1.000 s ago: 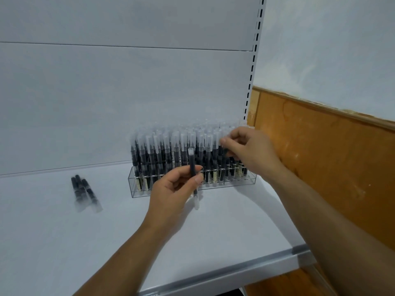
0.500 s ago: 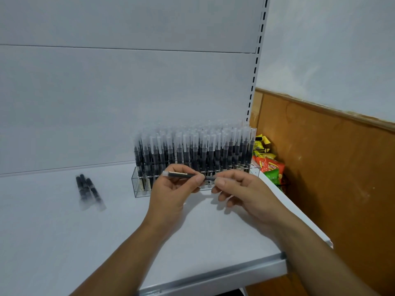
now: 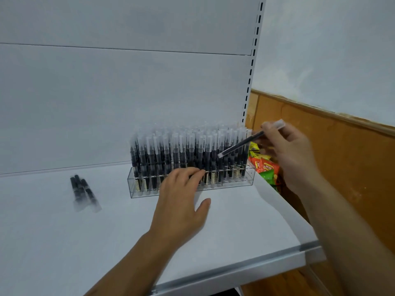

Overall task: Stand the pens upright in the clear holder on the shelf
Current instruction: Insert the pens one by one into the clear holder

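Clear plastic is walling the holder [image 3: 235, 185], which is sitting along the back edge of the shelf [image 3: 64, 242] toward its right corner, and rows of standing pens [image 3: 188, 150] are already crowding it.

Head view: the right grip [image 3: 286, 150] is pinching one pen [image 3: 241, 144] near its frosted cap, fingers curled round the barrel. It is tilting the pen so the dark end is pointing down and left over the holder's right end. Half a second ago both grips were sharing this pen, level in front of the holder. Now the left grip [image 3: 181, 201] is no longer holding it and is lying relaxed and empty, fingertips touching the holder's front wall. The handover is looking finished, so the pen is probably heading for a free slot, though I cannot tell which one. A few loose pens [image 3: 83, 191] are lying toward the shelf's left side, well apart from the holder, so the task is nearing its end but not there yet
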`<state>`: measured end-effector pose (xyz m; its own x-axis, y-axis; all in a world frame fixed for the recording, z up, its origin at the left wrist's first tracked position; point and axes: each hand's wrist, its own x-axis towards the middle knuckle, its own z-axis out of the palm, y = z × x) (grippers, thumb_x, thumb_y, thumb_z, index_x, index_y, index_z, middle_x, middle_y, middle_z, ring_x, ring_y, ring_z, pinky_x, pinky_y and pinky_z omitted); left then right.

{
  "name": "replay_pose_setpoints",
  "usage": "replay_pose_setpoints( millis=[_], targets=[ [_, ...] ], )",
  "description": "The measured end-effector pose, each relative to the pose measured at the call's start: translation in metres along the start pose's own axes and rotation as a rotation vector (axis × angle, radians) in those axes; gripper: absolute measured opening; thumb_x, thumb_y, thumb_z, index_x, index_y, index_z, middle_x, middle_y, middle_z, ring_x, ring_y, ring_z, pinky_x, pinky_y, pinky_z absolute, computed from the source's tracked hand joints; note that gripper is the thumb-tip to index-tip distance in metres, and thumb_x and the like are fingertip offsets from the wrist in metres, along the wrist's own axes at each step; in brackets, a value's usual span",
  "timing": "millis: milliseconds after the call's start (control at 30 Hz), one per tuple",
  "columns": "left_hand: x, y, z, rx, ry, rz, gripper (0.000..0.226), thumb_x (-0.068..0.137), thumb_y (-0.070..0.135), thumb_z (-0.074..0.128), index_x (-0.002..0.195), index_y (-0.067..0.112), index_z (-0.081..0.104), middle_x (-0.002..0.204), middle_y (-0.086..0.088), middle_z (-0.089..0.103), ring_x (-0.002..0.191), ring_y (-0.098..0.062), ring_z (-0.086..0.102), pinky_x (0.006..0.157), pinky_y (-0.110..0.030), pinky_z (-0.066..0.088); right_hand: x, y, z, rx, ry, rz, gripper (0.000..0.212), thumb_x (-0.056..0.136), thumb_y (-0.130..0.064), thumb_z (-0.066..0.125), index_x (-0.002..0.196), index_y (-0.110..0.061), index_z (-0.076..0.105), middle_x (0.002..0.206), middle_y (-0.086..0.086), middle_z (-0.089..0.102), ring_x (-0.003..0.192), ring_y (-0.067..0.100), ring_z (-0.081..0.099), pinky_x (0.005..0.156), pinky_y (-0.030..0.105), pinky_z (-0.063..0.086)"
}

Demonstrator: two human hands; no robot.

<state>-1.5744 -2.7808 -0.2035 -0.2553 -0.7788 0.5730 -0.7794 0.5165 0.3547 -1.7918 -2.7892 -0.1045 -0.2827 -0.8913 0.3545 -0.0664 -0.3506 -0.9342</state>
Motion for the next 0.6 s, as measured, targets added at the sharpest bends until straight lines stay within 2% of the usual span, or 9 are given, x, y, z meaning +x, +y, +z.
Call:
replay_pose_setpoints(
  millis=[133,233,300,367,467,600],
  targets=[
    [-0.001,0.000,0.004,0.160,-0.006,0.000,0.060,0.086,0.044,0.054,0.141,0.022,0.044,0.142,0.006,0.041,0.134,-0.018,0.023,0.112,-0.034,0.008,0.015,-0.010,0.004,-0.371,-0.018,-0.198,0.011,0.097,-0.028,0.056,0.090,-0.026,0.063,0.089,-0.008,0.069,0.079,0.000,0.068,0.071,0.023,0.054],
    [-0.001,-0.001,0.005,0.208,-0.012,-0.012,0.059,0.085,0.044,0.052,0.139,0.022,0.047,0.140,0.005,0.044,0.132,-0.020,0.027,0.111,-0.036,0.008,0.023,-0.011,0.011,-0.645,-0.090,-0.279,0.014,0.096,-0.036,0.055,0.097,-0.026,0.065,0.091,-0.010,0.068,0.086,0.009,0.067,0.077,0.033,0.055],
    [-0.001,0.000,0.004,0.216,-0.005,-0.018,0.059,0.082,0.045,0.052,0.136,0.021,0.050,0.136,0.004,0.048,0.129,-0.020,0.029,0.110,-0.036,0.009,0.026,-0.008,0.016,-0.801,-0.139,-0.320,0.021,0.096,-0.040,0.053,0.100,-0.023,0.066,0.090,-0.009,0.067,0.086,0.011,0.064,0.076,0.032,0.053],
    [0.000,0.000,0.004,0.214,-0.001,-0.020,0.060,0.080,0.044,0.053,0.136,0.022,0.051,0.134,0.005,0.049,0.128,-0.020,0.030,0.110,-0.036,0.009,0.029,-0.003,0.021,-0.901,-0.193,-0.339,0.026,0.096,-0.042,0.053,0.100,-0.020,0.066,0.089,-0.006,0.066,0.083,0.012,0.062,0.073,0.031,0.051],
    [0.000,-0.001,0.004,0.209,-0.004,-0.021,0.060,0.081,0.044,0.053,0.137,0.022,0.050,0.135,0.005,0.048,0.129,-0.020,0.029,0.110,-0.035,0.009,0.028,0.006,0.027,-1.010,-0.288,-0.284,0.030,0.096,-0.042,0.054,0.101,-0.015,0.066,0.090,-0.001,0.068,0.086,0.017,0.063,0.077,0.036,0.054],
    [0.000,0.000,0.003,0.209,-0.008,-0.022,0.060,0.082,0.043,0.052,0.137,0.021,0.049,0.136,0.004,0.048,0.129,-0.021,0.030,0.109,-0.035,0.010,0.027,0.010,0.033,-1.057,-0.265,-0.275,0.032,0.097,-0.043,0.053,0.102,-0.015,0.066,0.090,0.001,0.068,0.084,0.018,0.062,0.072,0.033,0.051]
  ],
)
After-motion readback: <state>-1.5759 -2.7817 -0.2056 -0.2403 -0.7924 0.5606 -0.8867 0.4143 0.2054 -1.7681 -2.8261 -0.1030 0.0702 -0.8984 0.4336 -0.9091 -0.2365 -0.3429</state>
